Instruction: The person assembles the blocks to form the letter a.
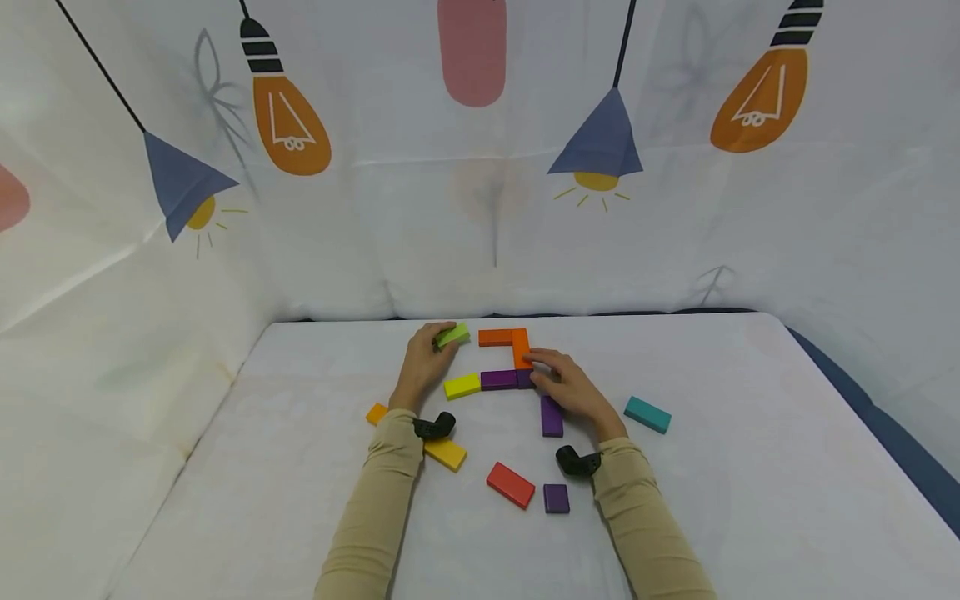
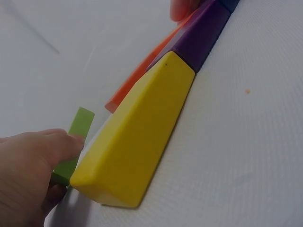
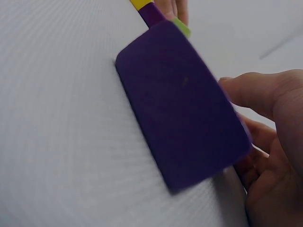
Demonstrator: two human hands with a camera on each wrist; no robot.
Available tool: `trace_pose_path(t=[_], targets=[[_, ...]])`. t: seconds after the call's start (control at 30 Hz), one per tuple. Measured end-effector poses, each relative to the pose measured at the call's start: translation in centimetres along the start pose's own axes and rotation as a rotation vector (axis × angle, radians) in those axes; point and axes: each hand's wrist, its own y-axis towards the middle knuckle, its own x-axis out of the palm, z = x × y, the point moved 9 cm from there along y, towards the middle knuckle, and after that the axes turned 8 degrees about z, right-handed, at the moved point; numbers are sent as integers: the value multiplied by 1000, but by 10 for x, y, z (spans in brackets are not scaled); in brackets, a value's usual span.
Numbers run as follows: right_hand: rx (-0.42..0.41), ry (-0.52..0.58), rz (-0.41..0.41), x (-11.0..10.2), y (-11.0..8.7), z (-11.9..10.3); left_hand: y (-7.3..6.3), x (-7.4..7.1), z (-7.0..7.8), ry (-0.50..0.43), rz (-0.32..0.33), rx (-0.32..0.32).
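My left hand [image 1: 425, 360] pinches a light green block [image 1: 454, 335] between thumb and fingers near the table's far edge. In the left wrist view, the thumb lies across that green block [image 2: 75, 163], beyond a yellow block [image 2: 139, 137]. Two orange blocks [image 1: 521, 348] meet in a corner, with a purple block [image 1: 498, 380] and a darker purple piece [image 1: 524, 379] below them. The yellow block lines up with the purple one's left end. My right hand [image 1: 572, 385] has its fingertips at the upright orange block and its thumb beside the darker piece. Another purple block [image 1: 552, 418] lies under its palm side.
A teal block [image 1: 648, 414] lies right of my right hand. Nearer me are a red block [image 1: 512, 485], a small dark purple block [image 1: 557, 498] and an amber block [image 1: 446, 455]. An orange-yellow block [image 1: 377, 413] shows beside my left sleeve. Behind the white table [image 1: 300, 375] hangs a patterned cloth.
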Motion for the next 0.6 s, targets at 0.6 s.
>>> trace_pose_path(t=[0.6], targets=[[-46, -36, 15, 0, 1, -2, 2, 3, -4, 9, -37, 4]])
